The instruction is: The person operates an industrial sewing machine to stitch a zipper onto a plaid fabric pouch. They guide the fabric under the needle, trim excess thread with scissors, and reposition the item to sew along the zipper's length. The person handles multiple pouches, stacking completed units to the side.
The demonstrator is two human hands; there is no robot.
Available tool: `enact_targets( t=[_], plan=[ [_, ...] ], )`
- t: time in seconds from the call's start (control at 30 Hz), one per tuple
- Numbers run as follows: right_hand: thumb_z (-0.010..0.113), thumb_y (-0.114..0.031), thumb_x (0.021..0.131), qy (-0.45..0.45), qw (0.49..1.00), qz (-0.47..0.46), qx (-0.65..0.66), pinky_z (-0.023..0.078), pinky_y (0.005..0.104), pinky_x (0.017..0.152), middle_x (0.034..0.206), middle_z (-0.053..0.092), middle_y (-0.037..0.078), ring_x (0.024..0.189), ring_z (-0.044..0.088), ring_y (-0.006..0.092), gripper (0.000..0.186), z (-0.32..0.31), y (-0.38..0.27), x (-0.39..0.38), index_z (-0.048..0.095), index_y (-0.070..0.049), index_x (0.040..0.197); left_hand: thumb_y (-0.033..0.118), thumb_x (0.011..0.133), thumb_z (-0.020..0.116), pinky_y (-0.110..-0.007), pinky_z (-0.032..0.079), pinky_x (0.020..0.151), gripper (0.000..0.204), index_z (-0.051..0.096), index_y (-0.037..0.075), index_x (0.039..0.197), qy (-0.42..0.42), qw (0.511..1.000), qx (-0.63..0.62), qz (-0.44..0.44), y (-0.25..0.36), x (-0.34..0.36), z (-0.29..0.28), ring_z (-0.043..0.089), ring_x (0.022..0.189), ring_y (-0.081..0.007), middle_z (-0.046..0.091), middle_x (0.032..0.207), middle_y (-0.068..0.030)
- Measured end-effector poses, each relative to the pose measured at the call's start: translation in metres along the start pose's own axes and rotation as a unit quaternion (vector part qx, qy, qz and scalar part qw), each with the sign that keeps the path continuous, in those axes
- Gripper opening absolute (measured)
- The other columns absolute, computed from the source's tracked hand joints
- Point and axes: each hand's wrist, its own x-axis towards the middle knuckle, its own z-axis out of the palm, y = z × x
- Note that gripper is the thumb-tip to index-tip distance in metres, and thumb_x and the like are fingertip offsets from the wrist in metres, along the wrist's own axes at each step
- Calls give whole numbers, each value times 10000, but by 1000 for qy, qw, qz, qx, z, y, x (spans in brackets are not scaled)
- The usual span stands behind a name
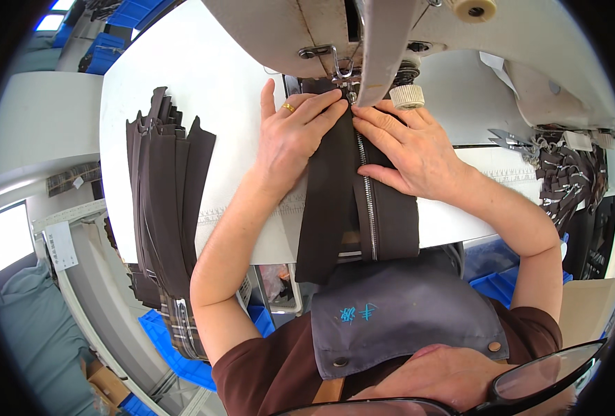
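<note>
Both hands lie palm down on a dark brown fabric piece (335,201) with a metal zipper (368,201), flat on the white table (203,83) under the sewing machine (363,28). The left hand (290,139) presses with fingers stretched toward the needle, gripping nothing. The right hand (408,149) spreads flat beside the zipper, fingertips meeting the left's. A stack of brown strips (165,201) lies well left.
</note>
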Motion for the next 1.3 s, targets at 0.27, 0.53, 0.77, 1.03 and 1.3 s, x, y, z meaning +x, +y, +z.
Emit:
enact_targets(
  t=[0.27,0.53,0.77,1.03,1.3],
  plan=[
    [699,-355,746,6,1000,-3,4,419,379,908,1216,542,92,1117,487,273,523,1,1,0,572,-8,1116,87,741,594,-533,202,1061,292,684,129,1016,7,1000,1,-6,2,-3,2,597,949,-128,630,1101,32],
    [701,-354,747,6,1000,-5,-1,420,384,910,1224,544,93,1120,489,276,524,2,1,-1,570,-10,1120,66,756,572,-569,189,1062,330,652,117,1073,-18,1000,8,13,2,-1,-4,594,987,-149,615,1142,12],
    [701,-356,747,7,1000,-4,-1,417,383,915,1229,536,95,1115,489,275,553,2,1,-1,552,-10,1152,177,744,631,-571,140,1066,443,612,147,1186,-65,997,28,-22,12,-5,-10,565,1083,-184,583,1228,2],
    [693,-361,755,1,1000,-4,-6,413,385,923,1233,528,95,1121,484,275,560,1,1,-1,546,-7,1163,122,790,553,-571,129,1071,407,620,189,1186,-68,997,26,-37,12,-7,-9,546,1110,-190,574,1238,2],
    [688,-368,760,4,1000,-2,-5,418,381,921,1235,527,92,1123,485,274,559,2,1,-2,546,-9,1164,133,784,557,-576,136,1064,397,626,181,1172,-63,997,42,-27,13,-8,-7,549,1103,-178,576,1234,10]
  ],
)
